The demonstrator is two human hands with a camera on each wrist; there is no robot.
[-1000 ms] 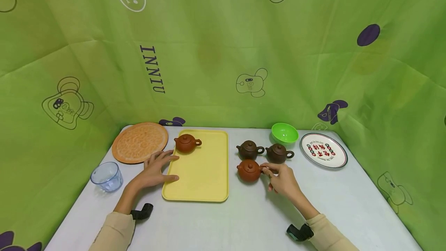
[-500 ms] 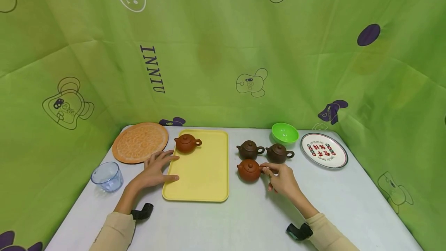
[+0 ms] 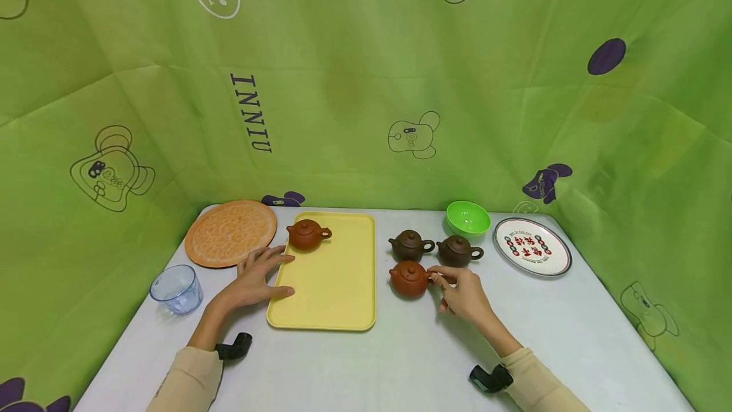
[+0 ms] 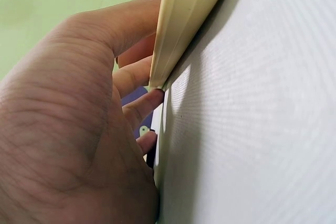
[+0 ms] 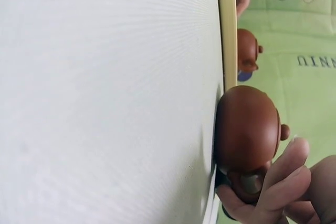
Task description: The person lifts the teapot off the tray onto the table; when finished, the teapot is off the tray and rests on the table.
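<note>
**Pinching a clay teapot's handle beside a yellow tray**

Gripped at its small looped handle by the thumb and curled fingers of the right hand (image 3: 464, 295), a reddish-brown clay teapot (image 3: 409, 279) is seen standing upright on the white table (image 3: 412, 361), just to the right of the yellow tray (image 3: 332, 297). The pot is squat and round, matte terracotta in colour, capped by a low domed lid with a small ball knob; its short spout is turned toward the tray. In the right wrist view the same teapot (image 5: 247, 132) is shown close up, its smooth rounded belly resting on the table, with fingertips (image 5: 286, 169) wrapped about the handle at its lower end.

Two darker brown teapots (image 3: 412, 245) (image 3: 459, 250) of the same shape are set side by side just behind it, near a green bowl (image 3: 467, 217) and a printed plate (image 3: 532, 246). A fourth teapot (image 3: 307, 234), reddish like the held one, is placed in the tray's far left corner.

The left hand (image 3: 254, 278) is laid at the tray's left edge, fingers spread and fairly straight; in the left wrist view the thumb (image 4: 131, 22) is seen over the tray's rim (image 4: 181, 30) with the fingers beneath it. An orange round mat (image 3: 230, 233) and a clear plastic cup (image 3: 176, 288) are placed further left.
</note>
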